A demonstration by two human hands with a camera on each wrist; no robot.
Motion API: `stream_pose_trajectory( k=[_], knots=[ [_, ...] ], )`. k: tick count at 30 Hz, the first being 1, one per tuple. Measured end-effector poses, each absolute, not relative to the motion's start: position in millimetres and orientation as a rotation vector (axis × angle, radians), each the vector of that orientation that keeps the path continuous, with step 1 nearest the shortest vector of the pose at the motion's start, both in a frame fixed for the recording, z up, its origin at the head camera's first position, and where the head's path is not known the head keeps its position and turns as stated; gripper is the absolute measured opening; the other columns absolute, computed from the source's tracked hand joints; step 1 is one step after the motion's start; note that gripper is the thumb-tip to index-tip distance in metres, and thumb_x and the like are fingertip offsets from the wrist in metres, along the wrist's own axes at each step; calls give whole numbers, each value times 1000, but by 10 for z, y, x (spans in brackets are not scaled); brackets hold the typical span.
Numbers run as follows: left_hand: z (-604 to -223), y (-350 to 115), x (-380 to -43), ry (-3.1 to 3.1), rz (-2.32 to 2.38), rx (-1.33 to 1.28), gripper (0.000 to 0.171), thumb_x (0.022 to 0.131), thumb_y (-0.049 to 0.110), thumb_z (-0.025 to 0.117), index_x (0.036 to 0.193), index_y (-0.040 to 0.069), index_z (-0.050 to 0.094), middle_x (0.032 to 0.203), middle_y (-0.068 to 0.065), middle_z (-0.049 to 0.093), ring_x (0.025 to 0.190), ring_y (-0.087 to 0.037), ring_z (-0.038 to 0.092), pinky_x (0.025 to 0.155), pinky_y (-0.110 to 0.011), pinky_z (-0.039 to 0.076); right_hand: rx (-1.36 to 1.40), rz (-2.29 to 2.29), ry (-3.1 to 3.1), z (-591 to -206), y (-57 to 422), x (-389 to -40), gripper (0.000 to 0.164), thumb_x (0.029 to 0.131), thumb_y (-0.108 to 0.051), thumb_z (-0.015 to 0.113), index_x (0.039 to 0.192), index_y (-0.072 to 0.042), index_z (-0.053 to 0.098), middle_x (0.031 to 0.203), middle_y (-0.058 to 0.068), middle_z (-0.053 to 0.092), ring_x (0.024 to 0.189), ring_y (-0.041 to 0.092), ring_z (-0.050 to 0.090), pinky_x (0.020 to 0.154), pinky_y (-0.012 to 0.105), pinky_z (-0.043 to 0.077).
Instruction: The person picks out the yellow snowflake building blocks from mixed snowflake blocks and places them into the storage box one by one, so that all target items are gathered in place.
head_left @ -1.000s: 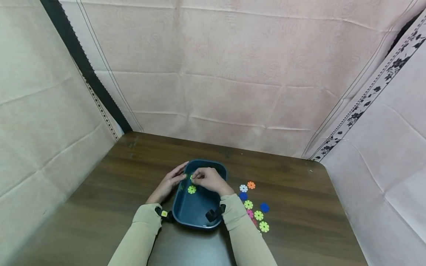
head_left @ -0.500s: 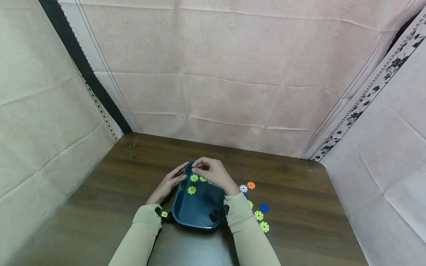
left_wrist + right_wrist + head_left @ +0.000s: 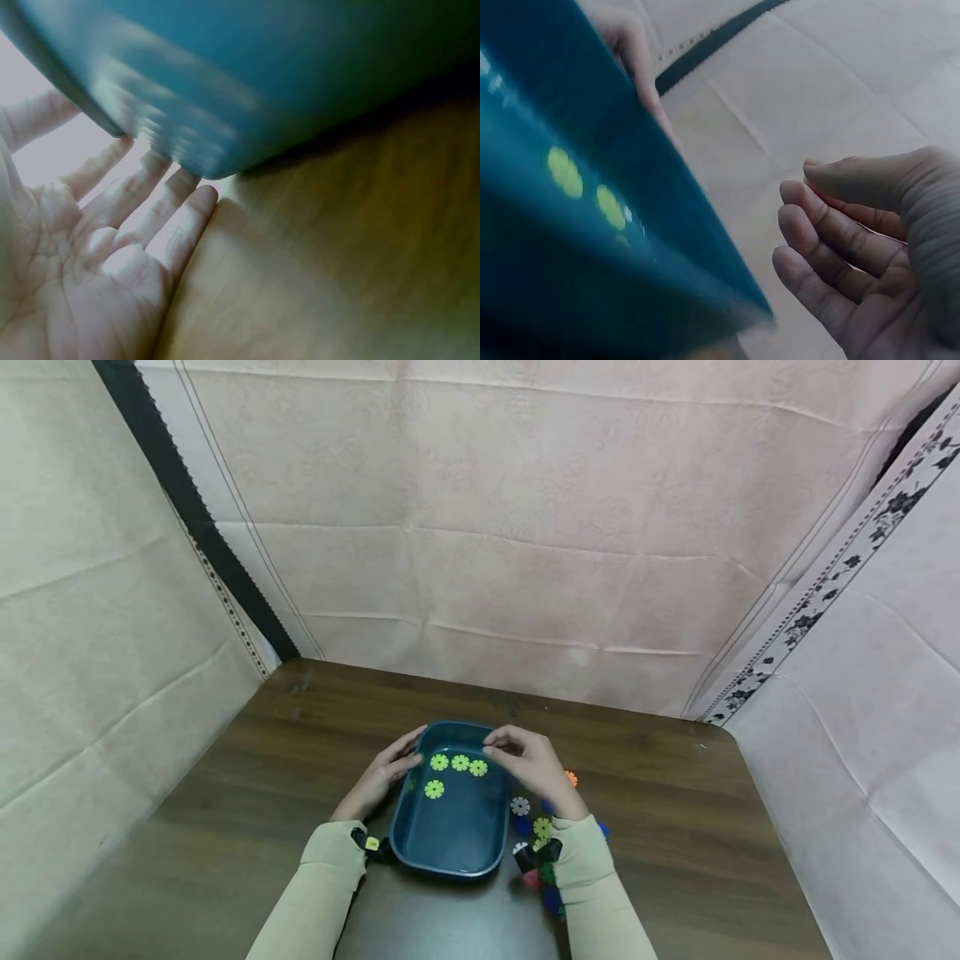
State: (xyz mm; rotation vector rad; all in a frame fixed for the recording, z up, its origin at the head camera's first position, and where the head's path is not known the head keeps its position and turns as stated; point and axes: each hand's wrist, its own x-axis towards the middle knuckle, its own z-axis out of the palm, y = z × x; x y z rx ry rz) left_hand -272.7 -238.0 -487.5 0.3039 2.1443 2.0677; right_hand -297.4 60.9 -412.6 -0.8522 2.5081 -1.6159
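A blue-green rectangular tray (image 3: 450,852) stands on the table. Three yellow-green notched discs (image 3: 461,762) lie in a row near its far end, with one more yellow-green disc (image 3: 434,789) below the left one. My left hand (image 3: 382,774) holds the tray's left wall, thumb over the rim and fingers (image 3: 180,225) nearly straight against the outside. Beyond the tray's right rim hovers my right hand (image 3: 534,766), its fingers loosely bent. Nothing shows between thumb and fingertips (image 3: 791,217) in the right wrist view.
Loose discs lie on the wooden table right of the tray, partly under my right forearm: white (image 3: 520,807), yellow-green (image 3: 542,827), orange (image 3: 572,777), blue (image 3: 552,900) and pink (image 3: 531,878). Pale cloth (image 3: 487,568) hangs behind the table and along both sides.
My right hand has let go of a disc at the row, risen and moved right, out past the tray's right rim. The three-disc row is now uncovered. My left hand stays on the tray.
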Motion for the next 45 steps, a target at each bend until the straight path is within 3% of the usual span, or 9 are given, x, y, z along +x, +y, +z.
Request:
stream_pose_trajectory(
  k=[9,19,24,31,39,45],
  knots=[
    [-4863,-2361,-2735,2147,2067,301,54,105,24,54,156,28,37,161,-4,33,146,-29,32,115,-57,25,-785,-1599,2627,-4431,1303,-3003,11,97,-28,70,103,-20,72,97,-4,73,87,16,67,78,33,54],
    [-4879,-2368,-2746,2168,2060,253,52,105,20,53,155,32,40,159,-1,37,145,-27,35,114,-55,28,-646,-1523,2762,-4879,1996,-2842,16,94,-32,73,104,-20,73,98,-4,72,87,14,67,77,28,54],
    [-4870,-2361,-2741,2164,2058,278,53,105,21,52,155,31,39,160,-1,35,146,-26,33,115,-56,27,-746,-1362,2891,-5042,2090,-2744,16,91,-33,77,103,-24,72,102,-12,68,92,11,60,79,34,51],
    [-4880,-2366,-2740,2160,2058,249,51,105,23,54,153,34,41,158,3,37,145,-22,34,116,-54,27,-961,-1261,2892,-5096,2077,-2720,21,85,-32,82,101,-26,71,109,-14,64,102,12,53,85,42,47],
    [-4854,-2363,-2756,2164,2061,284,53,105,23,54,155,31,39,159,0,36,145,-24,34,115,-55,27,-996,-1223,2893,-5098,2062,-2748,17,86,-30,82,97,-27,70,109,-12,62,103,12,51,85,43,46],
    [-4870,-2369,-2736,2158,2055,286,53,105,24,54,155,30,39,159,-2,36,145,-27,35,114,-56,28,-967,-1194,2864,-5112,2066,-2725,24,82,-38,84,99,-30,69,110,-15,60,106,11,49,88,44,46]
  ],
)
